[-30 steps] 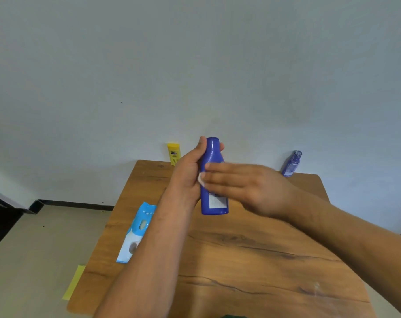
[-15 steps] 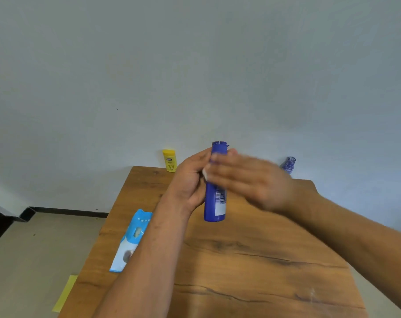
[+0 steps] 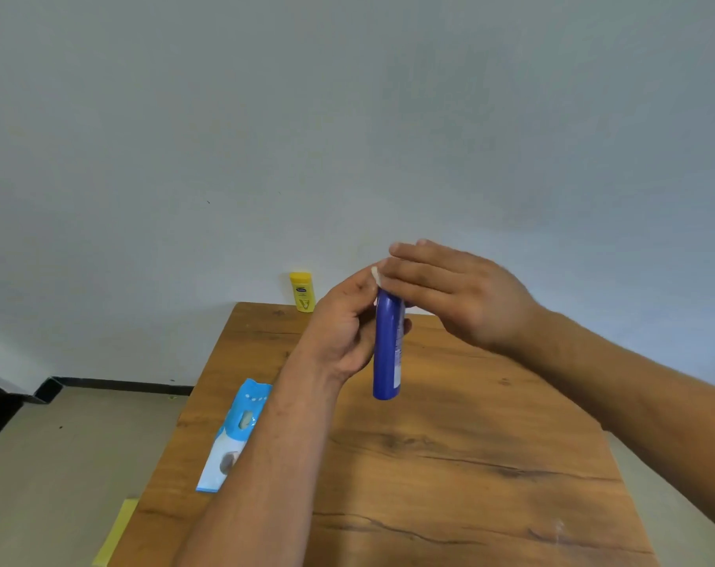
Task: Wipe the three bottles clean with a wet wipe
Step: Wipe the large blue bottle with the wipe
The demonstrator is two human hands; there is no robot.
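Observation:
My left hand (image 3: 347, 321) grips a dark blue bottle (image 3: 386, 354) by its upper part and holds it upright above the wooden table (image 3: 429, 464). My right hand (image 3: 453, 292) lies over the bottle's top with straight fingers, pressing a white wet wipe (image 3: 375, 276) against the cap. Only a small corner of the wipe shows. A small yellow bottle (image 3: 302, 291) stands at the table's far edge, by the wall. The third bottle is hidden behind my right hand.
A light blue and white wipes pack (image 3: 235, 435) lies flat near the table's left edge, partly under my left forearm. A yellow sheet (image 3: 116, 534) lies on the floor left of the table. A pale wall stands right behind the table.
My right hand with the wipe has slid up the blue bottle from its middle to its cap. The bottle has turned edge-on in my left hand, and my right hand now covers the purple bottle.

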